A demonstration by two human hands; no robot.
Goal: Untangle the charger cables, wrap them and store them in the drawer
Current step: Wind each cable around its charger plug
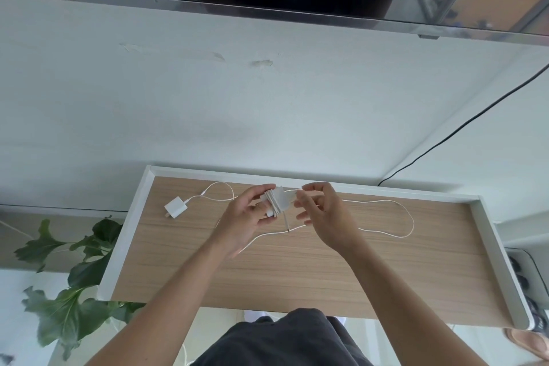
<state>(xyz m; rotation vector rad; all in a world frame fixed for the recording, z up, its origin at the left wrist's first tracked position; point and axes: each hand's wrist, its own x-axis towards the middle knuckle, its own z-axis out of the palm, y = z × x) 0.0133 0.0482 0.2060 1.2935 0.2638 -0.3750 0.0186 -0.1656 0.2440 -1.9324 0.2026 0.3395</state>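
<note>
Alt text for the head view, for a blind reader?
Over an open drawer, the left hand holds a cable-wrapped white charger while the right hand pinches its cable. Loose cable loops across the drawer; a second white plug lies at left.

Adapter point(176, 207) in drawer point(487, 235), left of wrapped charger point(276, 202); cable point(386, 217) right.

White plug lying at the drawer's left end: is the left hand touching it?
Apart. The head view shows bare drawer floor between the white plug and the left hand.
</note>
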